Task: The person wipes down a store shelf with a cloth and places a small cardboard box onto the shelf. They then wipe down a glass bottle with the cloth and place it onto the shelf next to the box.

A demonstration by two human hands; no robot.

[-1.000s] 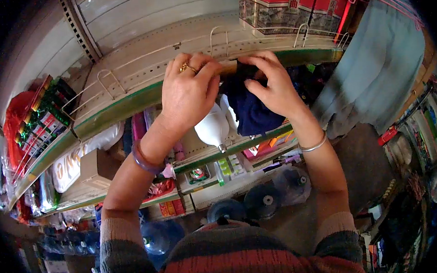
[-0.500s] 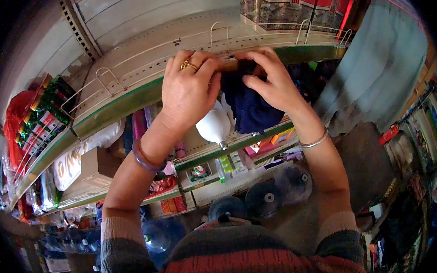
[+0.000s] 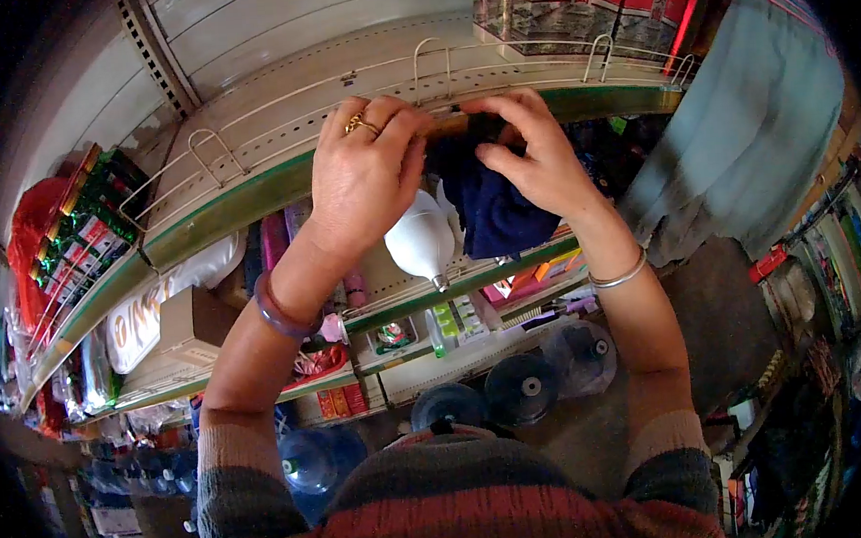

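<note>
One navy cloth (image 3: 499,206) hangs in loose folds just below the green-edged front lip (image 3: 235,210) of the shelf, its bunched top under the right hand (image 3: 539,159). From where I'm standing, that hand's thumb and forefinger are arched apart around the dark upper part. I can't tell whether the fingertips behind are pinching anything. The left hand (image 3: 360,170), with the gold ring (image 3: 362,125) on it, is beside it at the shelf lip, thumb lying close along the bent forefinger; its tips are hidden, so I can't tell what they hold, if anything.

The cloth looks thick and a bit fuzzy to me, so I'd expect it to be light, limp and soft, easy to grip and hard to harm. I'd take it by that gathered top, thumb on one side and fingers on the other, with a second pinch nearby, since the lower folds will simply dangle and sway. The thing to mind is the big white light bulb (image 3: 419,236) just left of it, metal base downward: that looks smooth and breakable, and I can't tell whether the folds touch it.
</note>
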